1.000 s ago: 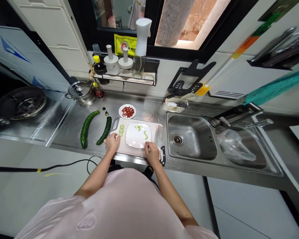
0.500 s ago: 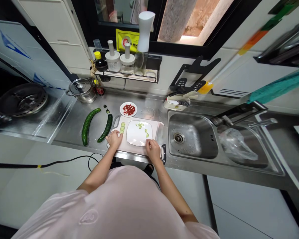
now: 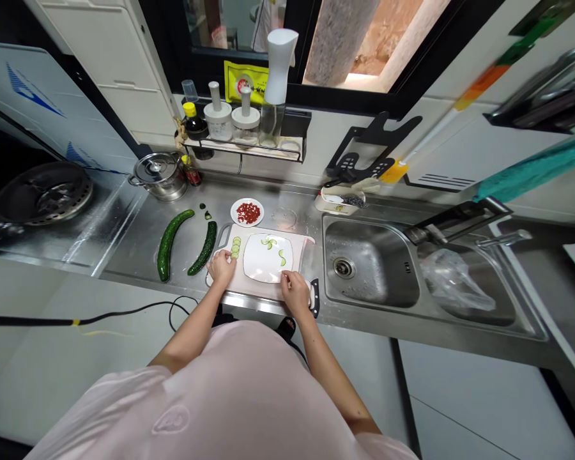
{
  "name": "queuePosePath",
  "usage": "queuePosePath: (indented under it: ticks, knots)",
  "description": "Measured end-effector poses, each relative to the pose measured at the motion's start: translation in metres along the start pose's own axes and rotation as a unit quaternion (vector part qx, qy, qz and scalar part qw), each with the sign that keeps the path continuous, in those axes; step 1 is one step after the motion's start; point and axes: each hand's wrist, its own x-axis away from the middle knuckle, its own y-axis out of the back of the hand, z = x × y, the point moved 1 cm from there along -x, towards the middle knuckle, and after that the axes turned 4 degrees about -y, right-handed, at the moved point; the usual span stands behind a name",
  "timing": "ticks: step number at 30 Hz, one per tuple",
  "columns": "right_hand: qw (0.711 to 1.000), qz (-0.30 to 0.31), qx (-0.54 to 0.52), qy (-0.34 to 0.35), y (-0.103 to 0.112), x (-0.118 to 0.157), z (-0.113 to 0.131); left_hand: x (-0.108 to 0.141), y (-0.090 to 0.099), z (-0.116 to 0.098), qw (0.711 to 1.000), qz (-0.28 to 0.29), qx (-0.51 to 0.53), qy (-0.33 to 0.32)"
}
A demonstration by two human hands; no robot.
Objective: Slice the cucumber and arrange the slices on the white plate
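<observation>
A pale cutting board [image 3: 230, 284] lies on the counter, bearing a white plate [image 3: 264, 267] with several thin green-edged cucumber pieces [image 3: 269, 243] on it. Left of the plate, a row of overlapping cucumber slices [image 3: 236, 246] runs along the board. My left hand [image 3: 222, 269] has its fingers and thumb closed at the near end of that row, on a slice. At the plate's near right corner, my right hand [image 3: 294, 292] is pinched together; what its fingertips hold, if anything, is hidden. Beside it, a knife's dark dotted handle [image 3: 315, 298] sticks out at the board's right edge.
A whole cucumber [image 3: 171, 243] and a cut cucumber [image 3: 204, 249] lie to the left, with cut-off ends [image 3: 207, 215] behind. A small plate of chopped red pieces [image 3: 248, 211] stands behind the board. The sink [image 3: 371, 268] is at the right, a lidded pot [image 3: 159, 176] at the back left.
The view has shifted very slightly. Both hands keep nearly the same places, and the slices and plate look unchanged.
</observation>
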Motion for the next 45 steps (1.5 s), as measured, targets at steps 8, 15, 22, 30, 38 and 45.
queuePosePath:
  ticks: [8,15,22,30,38,45]
  knots:
    - [1.000,-0.001,-0.012,-0.005,0.000,-0.002,0.003,-0.009,-0.009,0.006,0.975,0.015,0.222,0.026]
    - [0.998,-0.017,-0.067,-0.006,0.007,-0.020,0.024,-0.012,0.011,-0.023,0.876,0.085,0.475,0.004]
    - [0.978,-0.002,-0.207,-0.029,0.019,-0.051,0.059,0.000,0.050,-0.065,0.825,0.158,0.540,-0.046]
    - [0.942,0.081,-0.323,-0.047,0.016,-0.068,0.078,0.014,0.070,-0.084,0.814,0.216,0.529,-0.099]
    - [0.928,0.096,-0.353,-0.069,0.016,-0.070,0.081,0.018,0.070,-0.086,0.815,0.221,0.525,-0.111]
    - [0.902,0.104,-0.399,-0.129,0.017,-0.073,0.080,0.020,0.073,-0.090,0.808,0.220,0.536,-0.107]
